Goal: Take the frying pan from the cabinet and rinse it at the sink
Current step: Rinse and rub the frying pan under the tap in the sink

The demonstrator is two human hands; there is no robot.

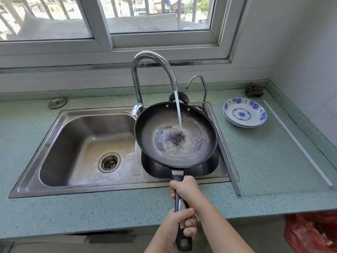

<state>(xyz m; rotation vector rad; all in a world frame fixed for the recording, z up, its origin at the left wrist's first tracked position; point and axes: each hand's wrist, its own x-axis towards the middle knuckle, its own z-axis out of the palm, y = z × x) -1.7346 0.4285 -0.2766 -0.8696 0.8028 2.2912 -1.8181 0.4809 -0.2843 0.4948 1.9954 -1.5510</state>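
Note:
A black frying pan (200,125) hangs level over the right basin of a steel double sink (32,176). Water (177,110) runs from the tall chrome faucet (151,55) into the pan and pools around a dark wire scrubber (176,137) at its bottom. Both hands grip the pan's long black handle. My right hand (185,189) is closed around it near the pan. My left hand (179,225) is closed around its lower end. The basin under the pan is dark and mostly hidden.
The left basin has an open drain (109,162). A small second tap (198,79) stands behind the pan. Stacked blue-and-white plates (244,114) and a dark scrubber (254,90) sit on the green counter at right. A red plastic bag (310,232) hangs below the counter edge.

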